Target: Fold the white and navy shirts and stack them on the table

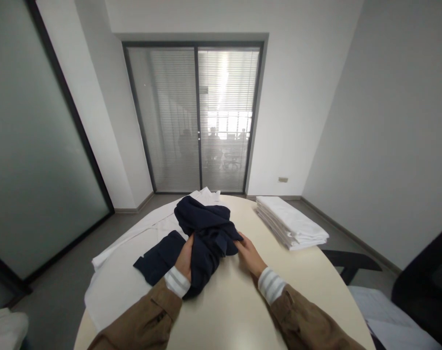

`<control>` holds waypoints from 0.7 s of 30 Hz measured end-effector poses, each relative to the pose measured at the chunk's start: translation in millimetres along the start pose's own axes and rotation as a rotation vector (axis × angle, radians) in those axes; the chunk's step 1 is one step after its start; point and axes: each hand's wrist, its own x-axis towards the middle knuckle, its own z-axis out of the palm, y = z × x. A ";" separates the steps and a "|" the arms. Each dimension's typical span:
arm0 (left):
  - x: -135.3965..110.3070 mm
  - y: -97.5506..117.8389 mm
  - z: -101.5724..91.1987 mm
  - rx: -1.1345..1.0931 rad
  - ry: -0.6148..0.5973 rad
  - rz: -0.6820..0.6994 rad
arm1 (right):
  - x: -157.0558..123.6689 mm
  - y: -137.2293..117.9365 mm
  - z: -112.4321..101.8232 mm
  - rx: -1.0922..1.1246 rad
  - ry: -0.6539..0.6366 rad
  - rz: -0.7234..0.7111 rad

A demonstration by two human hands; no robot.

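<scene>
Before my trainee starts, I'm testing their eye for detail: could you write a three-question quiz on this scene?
1. True or false: the left hand and the right hand both hold the navy garment.
2. Where is the stack of folded white cloth? A) left of the navy garment; B) right of it; C) under it.
3. Fill in: the white cuffs at the wrists have grey ____.

Key: 1. True; 2. B; 3. stripes.
</scene>
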 end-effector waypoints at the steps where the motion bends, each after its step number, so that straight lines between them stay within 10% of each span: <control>1: 0.4 1.3 -1.2 0.034 0.018 -0.009 | 1.6 -1.9 -0.4 0.074 0.006 0.006; 11: 22.0 -20.1 -43.8 0.347 0.381 0.117 | 18.1 4.0 -50.7 0.319 0.546 0.140; 17: 26.9 -31.0 -54.7 0.526 0.395 0.092 | 6.9 -5.9 -53.7 0.700 0.305 0.201; 21: 28.6 -36.8 -57.9 0.514 0.404 0.050 | -1.4 -9.7 -44.5 0.570 0.063 0.113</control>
